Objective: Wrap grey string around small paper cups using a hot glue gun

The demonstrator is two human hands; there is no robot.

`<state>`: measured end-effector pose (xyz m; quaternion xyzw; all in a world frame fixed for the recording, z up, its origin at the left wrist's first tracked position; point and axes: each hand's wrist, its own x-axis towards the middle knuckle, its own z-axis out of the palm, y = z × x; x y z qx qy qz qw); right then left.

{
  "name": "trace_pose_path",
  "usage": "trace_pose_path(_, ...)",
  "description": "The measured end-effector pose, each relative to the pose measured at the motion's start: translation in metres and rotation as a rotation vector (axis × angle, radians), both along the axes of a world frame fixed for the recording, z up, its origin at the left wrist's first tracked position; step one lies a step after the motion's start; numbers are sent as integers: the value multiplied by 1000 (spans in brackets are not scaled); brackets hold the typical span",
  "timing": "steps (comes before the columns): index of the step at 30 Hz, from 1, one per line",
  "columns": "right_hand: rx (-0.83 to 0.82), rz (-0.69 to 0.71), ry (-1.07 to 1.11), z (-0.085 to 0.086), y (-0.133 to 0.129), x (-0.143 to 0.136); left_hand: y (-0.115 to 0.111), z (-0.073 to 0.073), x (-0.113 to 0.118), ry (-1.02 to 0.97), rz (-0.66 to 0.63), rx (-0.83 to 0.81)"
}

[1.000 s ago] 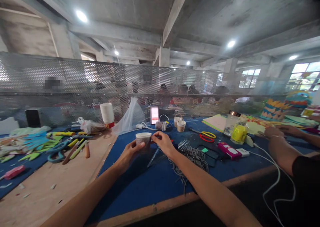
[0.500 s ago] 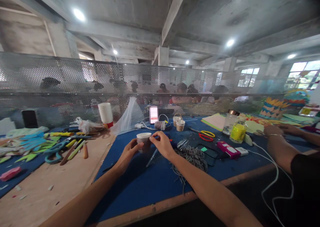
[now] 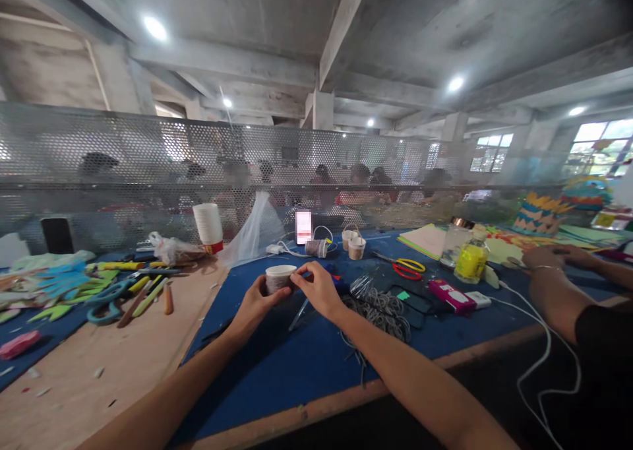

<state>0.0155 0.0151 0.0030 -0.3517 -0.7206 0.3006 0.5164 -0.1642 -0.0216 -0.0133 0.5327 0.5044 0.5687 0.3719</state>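
A small paper cup (image 3: pixel 280 280) with a white rim and grey cord wound round its side is held upright above the blue table mat. My left hand (image 3: pixel 257 306) grips it from the left, thumb across the near side. At the cup's right edge, my right hand (image 3: pixel 316 290) has thumb and forefinger pinched together; whatever lies between the fingertips is too small to make out. A tangled pile of grey cord (image 3: pixel 380 315) lies right of my right hand. Beyond the cup stands a lit phone (image 3: pixel 303 227), beside another cord-wrapped cup (image 3: pixel 316 248) lying on its side.
Two small cups (image 3: pixel 356 247) stand further back. Red-and-yellow scissors (image 3: pixel 409 269), a yellow glue bottle (image 3: pixel 471 260) and a purple box (image 3: pixel 451 296) lie to the right, near another person's hands (image 3: pixel 546 260). Blue scissors (image 3: pixel 109 303), clay tools and stacked paper cups (image 3: pixel 208 225) are leftward.
The cup has shifted slightly left and turned or tilted a little, showing more of its cord-wrapped side. Both hands moved with it, the left thumb now lower on the cup.
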Motion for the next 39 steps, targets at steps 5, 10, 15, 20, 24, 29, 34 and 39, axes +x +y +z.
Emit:
trace_pose_path(5, -22, 8, -11, 1, 1, 1, -2, -1, -2, 0, -19, 0)
trace_pose_path(10, -37, 20, -17, -2, 4, 1, -3, 0, -1, -17, -20, -2)
trace_pose_path(15, -51, 41, -3, -5, 7, 1, -3, 1, 0, -56, -34, -18)
trace_pose_path(20, -84, 46, 24, -6, 9, 0, -3, 2, 1, -60, -37, -21)
trace_pose_path(24, -103, 49, 39, -5, 8, 0, -3, 2, 1, -61, -24, -19)
trace_pose_path(29, -118, 53, 62, -3, 5, 0, -4, 3, 0, -74, -35, -18)
trace_pose_path(34, -112, 64, 76, -2, 4, -1, -2, 1, -1, -96, -42, -15)
trace_pose_path(39, -126, 68, 68, 0, 2, 0, -1, -2, -2, -106, -60, -26)
